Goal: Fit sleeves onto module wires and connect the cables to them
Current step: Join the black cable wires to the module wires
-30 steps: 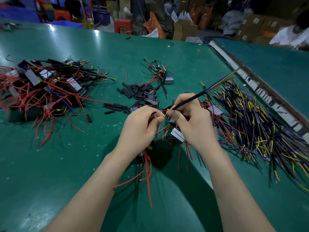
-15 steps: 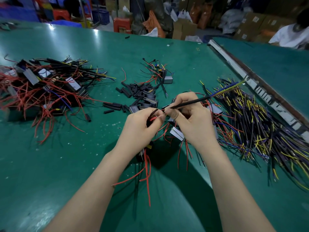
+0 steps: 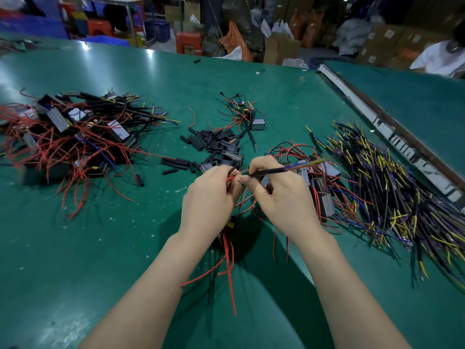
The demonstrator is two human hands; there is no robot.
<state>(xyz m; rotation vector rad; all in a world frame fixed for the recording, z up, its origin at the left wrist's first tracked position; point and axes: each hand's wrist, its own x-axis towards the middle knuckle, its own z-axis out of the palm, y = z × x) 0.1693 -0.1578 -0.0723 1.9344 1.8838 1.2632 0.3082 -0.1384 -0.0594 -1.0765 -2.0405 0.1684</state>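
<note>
Item in work: a black cable, lying pinched between thumb and fingers of the right hand, its far end fanning out into blue and yellow strands toward the right edge of the desk. Its near tip is meeting the left hand above the middle of the desk. The left hand is curling closed around a bunch of red wires, which are trailing down from under the palm toward the near edge; something dark is hanging there with them, but what it is cannot be told.

Just beyond the hands: loose black sleeves, short tubes lying scattered, and a few small grey modules sitting among them. Further back, one module with a tangle of wires is lying alone.

Beside the right hand: more modules with red wires, piled touching one another.

Toward the right edge: a big heap of cables, black with yellow and blue ends.

Toward the left edge: a heap of finished pieces, modules, red wires and black cables tangled together.

Past the far edge: cardboard boxes and a person in white.
</note>
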